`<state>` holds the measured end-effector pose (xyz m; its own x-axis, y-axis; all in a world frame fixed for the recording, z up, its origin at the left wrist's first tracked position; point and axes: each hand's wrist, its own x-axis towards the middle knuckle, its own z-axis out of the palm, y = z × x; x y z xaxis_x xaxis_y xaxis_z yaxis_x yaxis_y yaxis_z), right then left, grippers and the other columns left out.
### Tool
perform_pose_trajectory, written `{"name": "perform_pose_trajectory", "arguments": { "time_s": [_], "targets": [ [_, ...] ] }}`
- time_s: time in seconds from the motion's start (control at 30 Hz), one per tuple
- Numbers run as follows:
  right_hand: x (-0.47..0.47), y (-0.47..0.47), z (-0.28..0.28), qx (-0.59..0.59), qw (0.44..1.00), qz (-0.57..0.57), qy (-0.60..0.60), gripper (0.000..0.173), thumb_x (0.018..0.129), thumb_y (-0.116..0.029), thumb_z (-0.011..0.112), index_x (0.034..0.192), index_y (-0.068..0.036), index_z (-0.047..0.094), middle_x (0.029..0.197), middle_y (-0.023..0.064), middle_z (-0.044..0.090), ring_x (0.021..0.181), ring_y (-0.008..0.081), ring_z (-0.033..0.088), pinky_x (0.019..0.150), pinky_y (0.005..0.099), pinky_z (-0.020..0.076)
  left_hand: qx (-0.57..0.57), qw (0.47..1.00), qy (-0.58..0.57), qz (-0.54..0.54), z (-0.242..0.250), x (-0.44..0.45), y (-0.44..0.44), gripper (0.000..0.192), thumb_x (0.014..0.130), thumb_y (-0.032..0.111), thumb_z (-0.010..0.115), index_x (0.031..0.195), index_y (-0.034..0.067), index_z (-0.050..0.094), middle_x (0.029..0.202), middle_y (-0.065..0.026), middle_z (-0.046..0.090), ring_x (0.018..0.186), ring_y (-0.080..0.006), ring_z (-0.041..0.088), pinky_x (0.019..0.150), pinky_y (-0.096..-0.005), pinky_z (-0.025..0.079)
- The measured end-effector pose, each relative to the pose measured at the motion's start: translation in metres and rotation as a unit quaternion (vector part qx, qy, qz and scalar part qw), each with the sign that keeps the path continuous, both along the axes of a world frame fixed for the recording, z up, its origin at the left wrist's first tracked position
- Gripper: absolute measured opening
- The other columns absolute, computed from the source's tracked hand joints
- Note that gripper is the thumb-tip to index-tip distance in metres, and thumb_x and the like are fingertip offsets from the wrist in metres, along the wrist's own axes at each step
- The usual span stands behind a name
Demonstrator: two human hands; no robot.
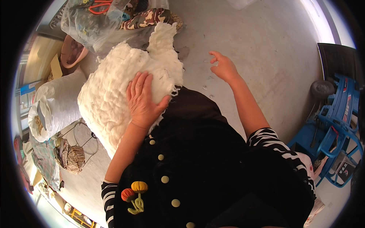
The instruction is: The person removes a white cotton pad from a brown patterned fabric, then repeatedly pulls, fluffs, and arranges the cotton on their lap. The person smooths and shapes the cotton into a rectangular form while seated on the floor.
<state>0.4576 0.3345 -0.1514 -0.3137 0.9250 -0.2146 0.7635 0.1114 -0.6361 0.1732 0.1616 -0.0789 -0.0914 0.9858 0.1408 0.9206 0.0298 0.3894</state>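
A large, lumpy sheet of white cotton batting [105,88] lies over the lap and spreads to the left, with a narrow strip pointing away at its top. My left hand [144,98] rests flat on it, palm down, near its right edge. Off to the right, my right hand [223,67] is raised above the concrete floor, clear of the batting, its index finger and thumb apart and the other fingers curled. Nothing shows between its fingers. A few dark threads or hairs cling to the batting beside my left hand.
Beyond the batting lies a clear plastic bag [99,37] of fabrics with red-handled scissors [99,6] on top. At left are a pink basin [72,52], a white sack [61,97] and a patterned cloth bundle [72,158]. A blue wheeled frame [339,108] stands at right.
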Motion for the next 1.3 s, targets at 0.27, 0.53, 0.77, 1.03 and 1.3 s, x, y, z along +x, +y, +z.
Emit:
{"name": "perform_pose_trajectory", "arguments": {
  "time_s": [0.27, 0.53, 0.77, 1.03, 1.3],
  "targets": [
    [-0.011, 0.018, 0.009, -0.283, 0.908, -0.140, 0.275, 0.042, 0.093, -0.015, 0.068, 0.133, -0.005, 0.060, 0.102, 0.0064, 0.072, 0.072, 0.0087, 0.056, 0.064, 0.0269, 0.0449, 0.001, 1.000, -0.001, -0.004, -0.001, 0.000, 0.000, 0.081, 0.076, 0.042, 0.078, 0.141, 0.002, 0.053, 0.149, -0.0135, 0.051, 0.146, -0.0329, 0.038, 0.122, -0.0493, 0.023],
    [0.006, 0.024, -0.069, -0.187, 0.978, -0.066, 0.063, 0.042, 0.102, -0.030, 0.057, 0.136, -0.004, 0.057, 0.108, 0.0143, 0.073, 0.059, 0.0082, 0.048, 0.054, 0.0239, 0.0395, 0.010, 1.000, 0.004, -0.007, 0.001, -0.001, 0.002, 0.078, 0.076, 0.042, 0.078, 0.138, 0.002, 0.055, 0.147, -0.0125, 0.052, 0.145, -0.0322, 0.040, 0.121, -0.0498, 0.025],
    [-0.009, 0.017, -0.010, -0.483, 0.723, -0.142, 0.474, 0.066, 0.107, -0.060, 0.034, 0.134, -0.005, 0.058, 0.118, 0.0217, 0.069, 0.058, 0.0100, 0.047, 0.052, 0.0247, 0.0387, 0.015, 1.000, -0.013, -0.006, 0.007, 0.001, 0.004, 0.073, 0.075, 0.037, 0.080, 0.135, 0.002, 0.057, 0.143, -0.0110, 0.056, 0.141, -0.0313, 0.043, 0.120, -0.0490, 0.025],
    [-0.057, -0.039, 0.067, -0.385, 0.638, -0.083, 0.661, 0.069, 0.107, -0.060, 0.031, 0.138, -0.004, 0.056, 0.128, 0.0207, 0.064, 0.098, 0.0216, 0.062, 0.091, 0.0356, 0.0484, -0.163, 0.858, -0.485, 0.045, 0.042, 0.045, 0.034, 0.055, 0.082, 0.034, 0.084, 0.118, 0.000, 0.059, 0.108, -0.0086, 0.070, 0.079, -0.0170, 0.070, 0.073, -0.0308, 0.055],
    [-0.056, -0.055, 0.083, -0.214, 0.765, 0.030, 0.606, 0.069, 0.106, -0.054, 0.042, 0.153, -0.004, 0.040, 0.153, 0.0154, 0.048, 0.136, 0.0296, 0.050, 0.117, 0.0429, 0.0351, -0.186, 0.731, -0.651, 0.081, 0.036, 0.050, 0.042, 0.012, 0.095, 0.004, 0.060, 0.106, 0.000, 0.060, 0.085, -0.0065, 0.069, 0.068, -0.0108, 0.063, 0.062, -0.0242, 0.051]
  ]
}}
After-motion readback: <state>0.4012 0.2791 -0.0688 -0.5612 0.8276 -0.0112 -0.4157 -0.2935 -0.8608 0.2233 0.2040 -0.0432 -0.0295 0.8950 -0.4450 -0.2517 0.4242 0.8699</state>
